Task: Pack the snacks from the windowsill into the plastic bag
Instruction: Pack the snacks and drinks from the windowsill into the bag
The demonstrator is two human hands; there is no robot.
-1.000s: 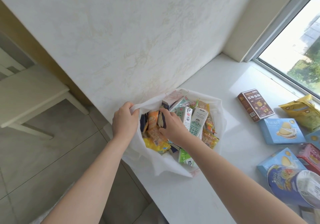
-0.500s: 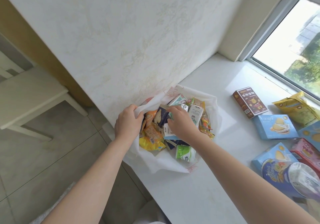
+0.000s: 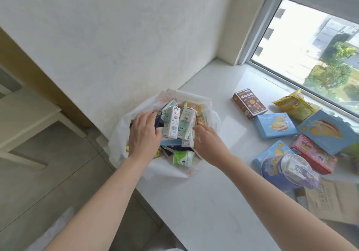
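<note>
An open white plastic bag (image 3: 214,118) sits at the left end of the white windowsill (image 3: 194,202), stuffed with several snacks and drink cartons. A white milk carton (image 3: 172,124) stands on top and a green-white carton (image 3: 182,157) lies at the front. My left hand (image 3: 144,134) rests flat on the contents at the bag's left side, its thumb against the milk carton. My right hand (image 3: 207,144) touches the cartons from the right with nearly straight fingers. Neither hand holds the bag's rim.
On the sill to the right lie a brown box (image 3: 248,103), a yellow packet (image 3: 293,105), three blue biscuit boxes (image 3: 274,127), a pink-red box (image 3: 312,155), a round blue tin (image 3: 287,171) and brown paper (image 3: 330,200). The sill's edge drops to the tiled floor on the left.
My left hand let go of the bag's rim and moved onto the contents. My right hand shifted from the middle of the pile to its right side. The cartons now stand more upright.
</note>
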